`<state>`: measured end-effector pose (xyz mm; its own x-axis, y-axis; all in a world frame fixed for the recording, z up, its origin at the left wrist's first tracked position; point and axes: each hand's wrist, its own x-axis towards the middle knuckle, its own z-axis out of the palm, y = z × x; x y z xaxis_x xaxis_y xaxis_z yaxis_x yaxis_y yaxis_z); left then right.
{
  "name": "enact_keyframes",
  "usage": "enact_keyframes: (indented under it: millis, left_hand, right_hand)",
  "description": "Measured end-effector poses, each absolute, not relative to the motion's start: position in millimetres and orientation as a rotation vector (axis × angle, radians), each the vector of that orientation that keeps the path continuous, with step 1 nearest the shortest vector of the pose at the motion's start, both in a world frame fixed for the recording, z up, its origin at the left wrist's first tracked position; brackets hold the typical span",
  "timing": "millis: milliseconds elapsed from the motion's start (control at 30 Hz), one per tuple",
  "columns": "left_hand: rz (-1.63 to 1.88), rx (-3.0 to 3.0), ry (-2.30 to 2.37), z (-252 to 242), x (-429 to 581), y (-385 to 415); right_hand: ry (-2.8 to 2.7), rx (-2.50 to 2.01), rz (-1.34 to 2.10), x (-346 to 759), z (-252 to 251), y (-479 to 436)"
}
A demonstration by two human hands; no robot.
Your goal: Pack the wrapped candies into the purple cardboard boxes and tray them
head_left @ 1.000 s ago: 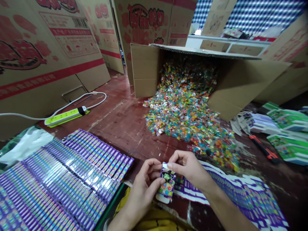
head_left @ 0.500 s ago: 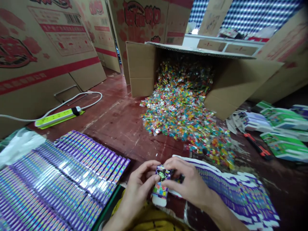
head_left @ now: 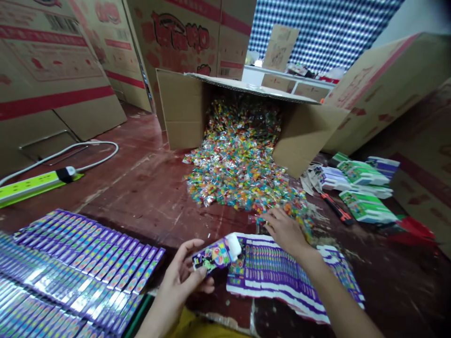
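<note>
My left hand (head_left: 188, 272) is closed around a small purple printed carton (head_left: 214, 255), its white end flap open and pointing right. My right hand (head_left: 284, 230) reaches to the near edge of a heap of clear candy packets (head_left: 232, 169) full of colourful pieces. Its fingers are stretched out and slightly apart over the nearest packets; the fingertips are partly hidden. Below that hand lies a row of flat, overlapping purple cartons (head_left: 271, 270) with white flaps, partly covered by my right forearm.
The packets spill from a tipped cardboard box (head_left: 310, 136). Rows of filled purple cartons (head_left: 81, 263) lie at left, near a yellow-green power strip (head_left: 31, 187) with a white cord. At right are a red-black cutter (head_left: 336, 209) and green carton stacks (head_left: 366, 206). Large cardboard boxes (head_left: 183, 37) stand behind.
My right hand has let go of the carton and moved forward right to the candy packets. My left hand has turned the carton so its open flap faces right. The view has shifted right.
</note>
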<state>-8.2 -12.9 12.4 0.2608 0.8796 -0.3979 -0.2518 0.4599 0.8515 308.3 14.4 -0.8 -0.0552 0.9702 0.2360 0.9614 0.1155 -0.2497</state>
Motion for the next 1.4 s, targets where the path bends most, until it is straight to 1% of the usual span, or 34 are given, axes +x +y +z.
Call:
enact_keyframes:
  millis: [167, 400, 667, 800, 933, 1067, 1167, 1267, 1400]
  left_hand:
    - [0.769, 0.678, 0.900, 10.9, -4.9, -12.1]
    - [0.781, 1.027, 0.936, -4.6, 0.6, -5.9]
    - [0.764, 1.086, 0.877, -7.4, 3.6, -9.3]
    - [0.753, 1.166, 0.943, -9.6, 0.4, -8.1]
    - [0.751, 1.190, 0.939, -12.0, 4.6, -7.9]
    - [0.737, 1.171, 0.926, -8.6, 11.6, -9.1]
    - [0.788, 1.170, 0.916, -5.6, 13.3, -10.1]
    - [0.842, 1.152, 0.896, -5.8, 11.0, -11.6]
    - [0.872, 1.124, 0.914, -9.1, 5.9, -13.8]
  right_hand:
    - [-2.126, -1.851, -0.023, 303.4, -8.5, 23.6]
    - [-1.964, -1.894, -0.026, 298.8, -1.9, 30.0]
    - [-1.930, -1.940, 0.043, 289.6, -18.3, 36.2]
    - [-1.762, -1.874, 0.147, 288.2, -8.9, 35.1]
    - [-1.603, -1.745, 0.364, 272.2, 11.4, 25.4]
    - [-1.396, -1.529, 0.701, 239.4, 27.4, 13.4]
    - [-1.213, -1.374, 0.922, 214.6, 32.2, 6.5]
    - [-1.289, -1.370, 0.927, 199.3, 32.1, 1.7]
    - [-1.593, -1.448, 0.772, 199.6, 38.6, -2.5]
